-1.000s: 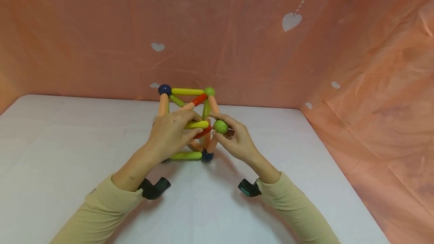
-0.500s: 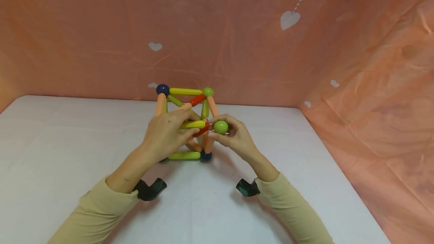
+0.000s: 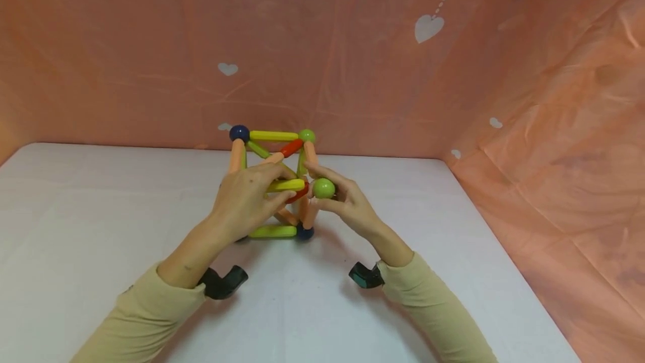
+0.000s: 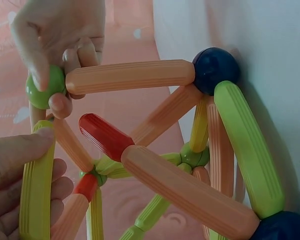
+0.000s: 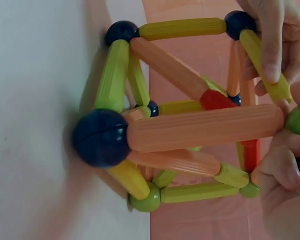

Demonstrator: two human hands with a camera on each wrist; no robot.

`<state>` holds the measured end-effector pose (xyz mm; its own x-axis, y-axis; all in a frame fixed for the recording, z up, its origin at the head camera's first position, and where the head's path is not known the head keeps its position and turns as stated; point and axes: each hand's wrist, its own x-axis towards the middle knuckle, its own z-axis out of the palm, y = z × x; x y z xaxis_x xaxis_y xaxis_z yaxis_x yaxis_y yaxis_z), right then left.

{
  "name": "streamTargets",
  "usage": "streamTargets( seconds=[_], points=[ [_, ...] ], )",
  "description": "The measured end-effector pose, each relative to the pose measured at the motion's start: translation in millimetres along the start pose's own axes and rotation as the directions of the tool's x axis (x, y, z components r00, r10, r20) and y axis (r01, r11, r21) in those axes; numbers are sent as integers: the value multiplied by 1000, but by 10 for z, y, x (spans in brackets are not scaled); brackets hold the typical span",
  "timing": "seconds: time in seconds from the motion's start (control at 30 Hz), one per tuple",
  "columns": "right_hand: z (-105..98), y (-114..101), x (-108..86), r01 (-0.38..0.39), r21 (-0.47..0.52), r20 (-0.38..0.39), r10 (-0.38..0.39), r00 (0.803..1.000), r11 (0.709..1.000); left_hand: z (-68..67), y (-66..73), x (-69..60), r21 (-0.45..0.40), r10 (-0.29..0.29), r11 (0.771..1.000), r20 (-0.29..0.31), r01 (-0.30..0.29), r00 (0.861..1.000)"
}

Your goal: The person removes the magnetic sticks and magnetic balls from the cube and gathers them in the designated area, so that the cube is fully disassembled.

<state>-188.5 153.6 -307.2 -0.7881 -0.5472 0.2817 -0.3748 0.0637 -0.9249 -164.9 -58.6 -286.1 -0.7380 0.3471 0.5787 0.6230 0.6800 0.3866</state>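
My left hand [image 3: 244, 192] pinches a yellow rod [image 3: 286, 185] between thumb and fingers. In the right wrist view, that rod's far end meets a dark blue ball [image 5: 240, 25]. My right hand [image 3: 353, 206] grips a green ball [image 3: 323, 188], which sits at the upper end of a peach rod [image 4: 130, 76]. A narrow gap shows between ball and yellow rod in the head view. Both pieces belong to a frame of ball-and-stick rods standing on the table. One red-and-peach rod [image 4: 175, 182] slants upward inside, its red tip free of any ball. My left hand hides part of the frame.
The white table [image 3: 403, 195] carries the frame near its back edge. Behind and to the right hangs an orange cloth [image 3: 322, 60] with white hearts. Dark wrist-camera mounts [image 3: 221, 283] stick out below both sleeves.
The right hand has moved slightly left with the green ball, bringing it closer to the yellow rod's end. The left hand keeps its pinch. The head view has shifted a little.
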Motion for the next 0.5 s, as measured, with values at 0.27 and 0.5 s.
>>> streamTargets(
  seconds=[0.27, 0.5],
  points=[
    [-61, 41, -33, -53, 93, -23, 55, 998, 994, 5, 0, -16, 3, -17, 1000, 19, 17, 1000],
    [-170, 125, -41, -117, 184, -146, 144, 979, 976, -11, 16, -37, 5, -12, 1000, 36, 12, 999]
  ],
)
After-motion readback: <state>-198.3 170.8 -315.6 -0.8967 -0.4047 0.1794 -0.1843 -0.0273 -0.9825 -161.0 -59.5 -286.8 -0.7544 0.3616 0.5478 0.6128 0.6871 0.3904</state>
